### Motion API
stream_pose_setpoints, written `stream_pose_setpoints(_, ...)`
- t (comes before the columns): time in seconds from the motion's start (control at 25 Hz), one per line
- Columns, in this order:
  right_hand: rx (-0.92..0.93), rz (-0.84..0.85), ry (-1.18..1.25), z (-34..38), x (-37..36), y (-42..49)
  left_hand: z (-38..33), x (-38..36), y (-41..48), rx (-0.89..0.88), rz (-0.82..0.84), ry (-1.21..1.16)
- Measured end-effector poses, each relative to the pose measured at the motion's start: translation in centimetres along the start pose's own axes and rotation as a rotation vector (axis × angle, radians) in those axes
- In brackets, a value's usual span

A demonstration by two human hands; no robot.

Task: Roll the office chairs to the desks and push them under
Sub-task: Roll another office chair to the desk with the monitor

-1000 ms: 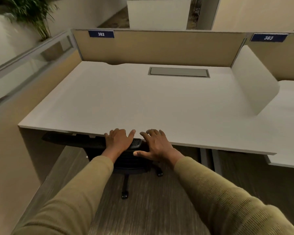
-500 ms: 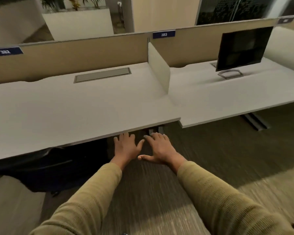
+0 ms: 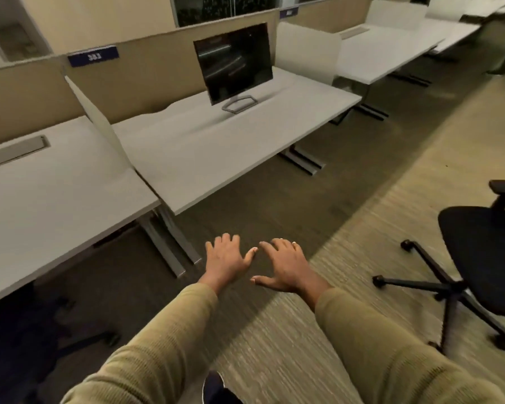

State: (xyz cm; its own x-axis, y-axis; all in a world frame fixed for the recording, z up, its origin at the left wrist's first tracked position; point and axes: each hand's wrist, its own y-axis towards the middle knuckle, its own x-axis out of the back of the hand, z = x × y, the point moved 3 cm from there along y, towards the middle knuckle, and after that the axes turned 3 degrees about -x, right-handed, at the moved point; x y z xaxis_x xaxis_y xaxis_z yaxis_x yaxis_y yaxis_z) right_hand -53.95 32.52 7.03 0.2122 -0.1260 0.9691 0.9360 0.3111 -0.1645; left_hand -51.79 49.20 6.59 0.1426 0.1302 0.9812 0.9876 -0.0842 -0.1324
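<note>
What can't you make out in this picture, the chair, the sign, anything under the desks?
Head view:
- Office chair: backrest and far armrest cut off by the right edge.
- Blue desk sign: number too blurred to read.
- Dark shape under the left desk: hidden by the desktop and shadow.
- Monitor: only reflections show.

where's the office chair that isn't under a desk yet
In the head view the black office chair stands out on the carpet at the far right, right of the open right hand and across the aisle from the monitor desk.

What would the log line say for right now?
left hand: open, empty | right hand: open, empty | office chair: loose on carpet, right side | monitor desk: no chair under
</note>
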Motion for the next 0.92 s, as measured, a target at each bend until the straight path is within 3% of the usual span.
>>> stream_pose_setpoints(0.48,-0.566,-0.038,0.193,-25.3,0.2,-11.8,-29.7,-7.9,7.5,-0.552,0.15,0.06)
stream_pose_setpoints(0.92,-0.803,-0.047,0.27,-44.1,1.0,-14.4,-51.0,-12.7,15.1,-0.869,0.265,0.216)
